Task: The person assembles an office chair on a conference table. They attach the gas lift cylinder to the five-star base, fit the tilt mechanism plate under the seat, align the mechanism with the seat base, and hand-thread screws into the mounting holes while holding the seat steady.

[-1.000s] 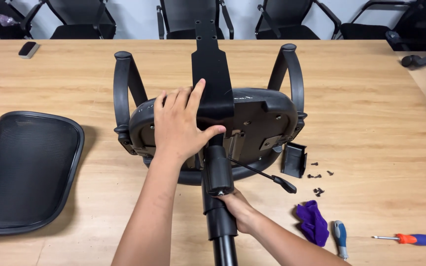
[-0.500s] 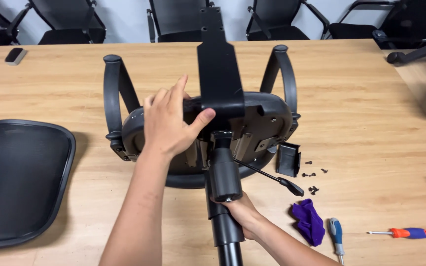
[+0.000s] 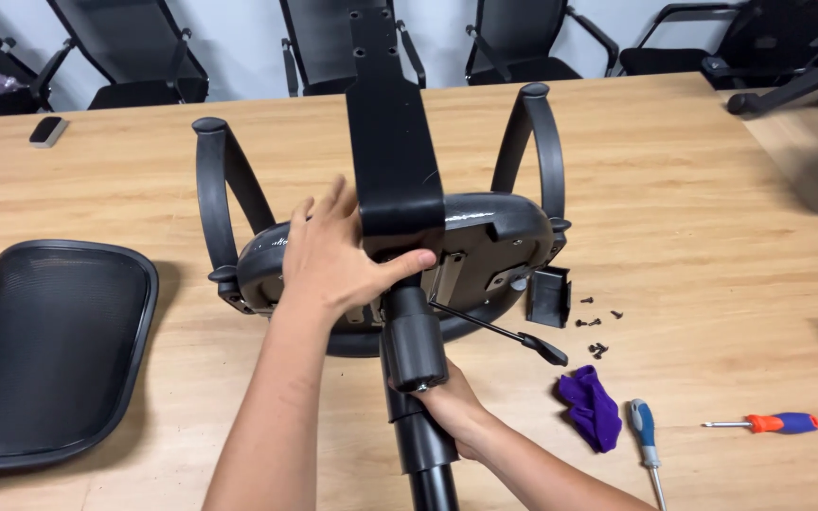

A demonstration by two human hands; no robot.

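On the wooden table an upturned office chair seat lies with its underside facing up, its two curved armrests, one on the left and one on the right, rising from either end. The left hand lies flat and spread on the seat's underside, thumb stretched toward the middle where the black column meets the seat plate; it presses there rather than closing round anything. The right hand is lower, nearer the camera, wrapped around the column just under its thick upper sleeve, fingers hidden behind it, so the two hands are apart, one above the other along the column. A broad black bracket with holes near its top stands up from the seat's centre, just beside the left hand's fingertips. A thin lever with a black knob sticks out from under the seat toward the right. Just right of the seat stands a small black plastic piece, with a scatter of dark screws beside it. Nearer the camera lie a crumpled purple cloth, a blue-handled screwdriver touching or just beside it, and, well apart to the right, an orange-handled screwdriver. A black mesh backrest lies flat at the left edge of the table. Black chairs line the far side.
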